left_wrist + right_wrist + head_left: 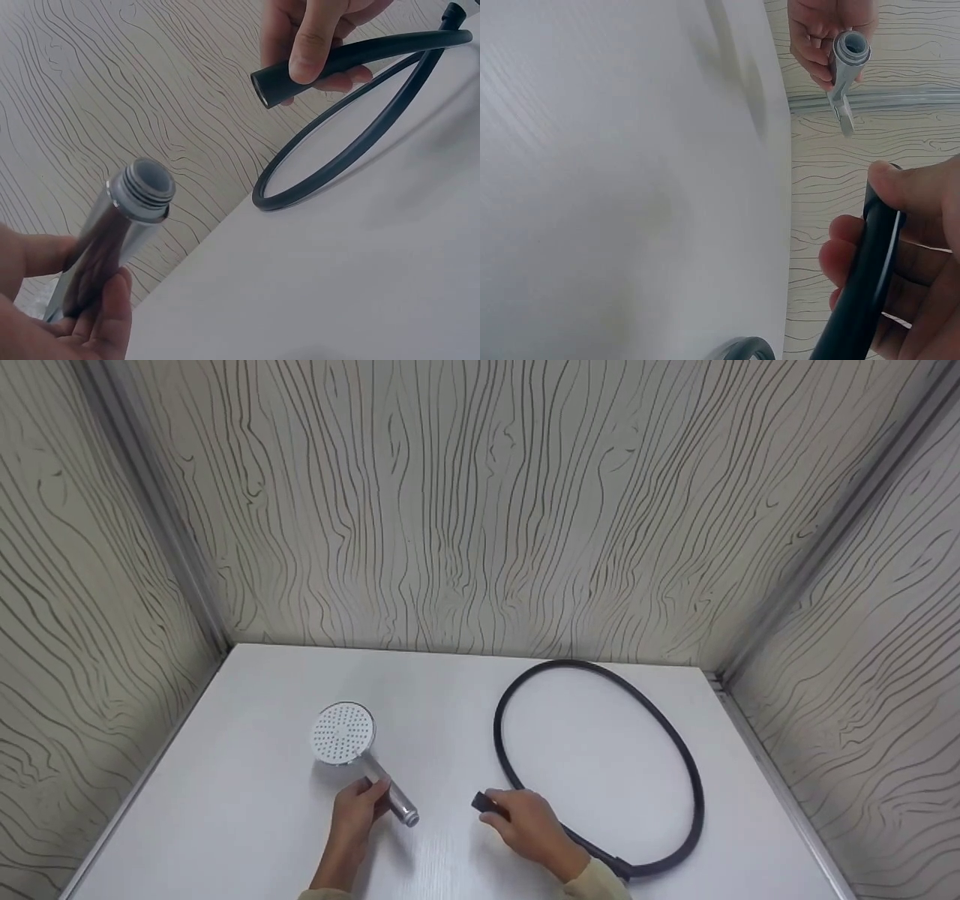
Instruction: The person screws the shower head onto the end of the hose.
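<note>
A chrome shower head (343, 733) with a white dotted face is held by its handle in my left hand (355, 813). The handle's threaded end (148, 184) points toward my right hand, bare and uncovered. My right hand (529, 825) grips one end of a black shower hose (694, 780), thumb on one side and fingers on the other. The hose's end fitting (274, 85) faces the shower head across a gap; the two do not touch. Behind the right hand the hose loops over the table, and its other end (453, 13) shows in the left wrist view.
The white table (427, 697) carries the rest of the hose at its right side. Cream panels (450, 510) with a wood-grain line pattern stand behind and at both sides, joined by grey metal posts (150, 502).
</note>
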`<state>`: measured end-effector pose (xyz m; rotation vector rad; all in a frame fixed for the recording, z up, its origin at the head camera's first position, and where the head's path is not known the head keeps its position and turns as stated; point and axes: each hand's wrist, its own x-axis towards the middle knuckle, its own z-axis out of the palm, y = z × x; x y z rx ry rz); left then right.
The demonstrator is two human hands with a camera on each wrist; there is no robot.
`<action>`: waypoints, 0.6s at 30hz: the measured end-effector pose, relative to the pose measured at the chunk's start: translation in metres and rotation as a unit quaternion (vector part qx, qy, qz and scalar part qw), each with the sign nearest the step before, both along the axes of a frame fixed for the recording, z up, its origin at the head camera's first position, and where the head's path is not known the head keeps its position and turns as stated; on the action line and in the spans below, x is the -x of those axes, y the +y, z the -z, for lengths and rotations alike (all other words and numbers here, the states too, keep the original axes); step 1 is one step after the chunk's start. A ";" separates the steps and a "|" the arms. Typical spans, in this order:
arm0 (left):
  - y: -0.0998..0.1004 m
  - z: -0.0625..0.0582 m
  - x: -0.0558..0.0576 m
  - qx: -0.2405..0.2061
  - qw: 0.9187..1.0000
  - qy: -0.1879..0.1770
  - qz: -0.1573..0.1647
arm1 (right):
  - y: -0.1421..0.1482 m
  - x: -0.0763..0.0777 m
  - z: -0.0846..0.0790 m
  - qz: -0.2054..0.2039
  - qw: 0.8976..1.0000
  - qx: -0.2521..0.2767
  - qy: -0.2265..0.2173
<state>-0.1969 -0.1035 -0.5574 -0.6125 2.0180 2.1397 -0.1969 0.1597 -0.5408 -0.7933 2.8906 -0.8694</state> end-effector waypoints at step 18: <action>0.008 -0.007 -0.004 0.011 0.999 0.020 -0.028 | -0.003 -0.003 -0.010 -0.012 0.999 0.029 0.021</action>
